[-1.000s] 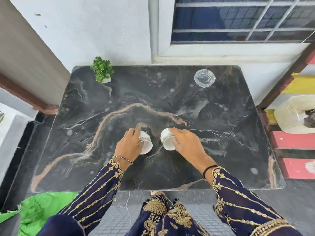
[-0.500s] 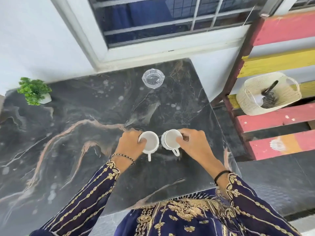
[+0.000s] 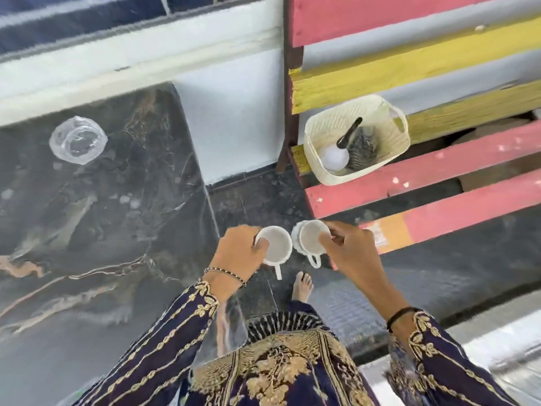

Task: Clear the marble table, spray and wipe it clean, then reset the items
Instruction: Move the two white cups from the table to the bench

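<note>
My left hand [image 3: 238, 252] grips a white cup [image 3: 276, 244] by its rim, handle pointing toward me. My right hand [image 3: 352, 253] holds a second white cup [image 3: 311, 238] the same way. Both cups hang side by side in the air past the right edge of the dark marble table [image 3: 96, 238], over the dark floor. A clear glass ashtray [image 3: 77, 140] still sits on the table near its far edge. The small green plant is out of view.
A pink and yellow slatted wooden bench [image 3: 424, 183] stands to the right. On it rests a cream woven basket [image 3: 355, 137] holding a white round object and a dark-handled tool. White wall and window sill run behind the table. My bare foot [image 3: 303, 287] is on the floor.
Both cups were lifted off the table and carried right, past the table's edge toward the bench. The view swung right, so the plant left the frame.
</note>
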Available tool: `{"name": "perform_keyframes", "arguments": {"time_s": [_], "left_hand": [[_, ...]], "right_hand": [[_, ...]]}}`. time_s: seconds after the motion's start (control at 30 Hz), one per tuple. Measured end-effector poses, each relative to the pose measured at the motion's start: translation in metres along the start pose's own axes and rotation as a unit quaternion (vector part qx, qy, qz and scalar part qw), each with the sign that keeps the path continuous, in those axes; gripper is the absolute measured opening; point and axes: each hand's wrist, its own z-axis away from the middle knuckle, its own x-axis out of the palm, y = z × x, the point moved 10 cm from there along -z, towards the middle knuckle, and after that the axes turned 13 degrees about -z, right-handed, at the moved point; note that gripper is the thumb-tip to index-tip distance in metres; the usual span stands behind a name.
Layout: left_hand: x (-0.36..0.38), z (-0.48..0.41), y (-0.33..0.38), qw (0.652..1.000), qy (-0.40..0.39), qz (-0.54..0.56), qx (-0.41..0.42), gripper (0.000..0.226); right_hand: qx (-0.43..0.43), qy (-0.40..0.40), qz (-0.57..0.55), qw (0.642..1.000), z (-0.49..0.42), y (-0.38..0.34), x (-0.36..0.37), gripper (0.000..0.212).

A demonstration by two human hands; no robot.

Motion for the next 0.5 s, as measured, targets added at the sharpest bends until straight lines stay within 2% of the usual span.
{"name": "perform_keyframes", "arguments": {"time_s": [0.13, 0.3, 0.5], "left_hand": [[0.084, -0.052, 0.065, 0.997, -0.074, -0.027, 0.022, 0.026], [0.174, -0.112, 0.108, 0.982, -0.159, -0.095, 0.046, 0.029], [0.237, -0.153, 0.125, 0.973, -0.182, -0.134, 0.053, 0.032]], "right_hand": [[0.079, 0.026, 0.021, 0.996, -0.021, 0.102, -0.043, 0.025], [0.155, 0.044, 0.045, 0.986, -0.045, 0.210, -0.065, 0.021], [0.199, 0.043, 0.050, 0.978, -0.068, 0.277, -0.074, 0.026]]}}
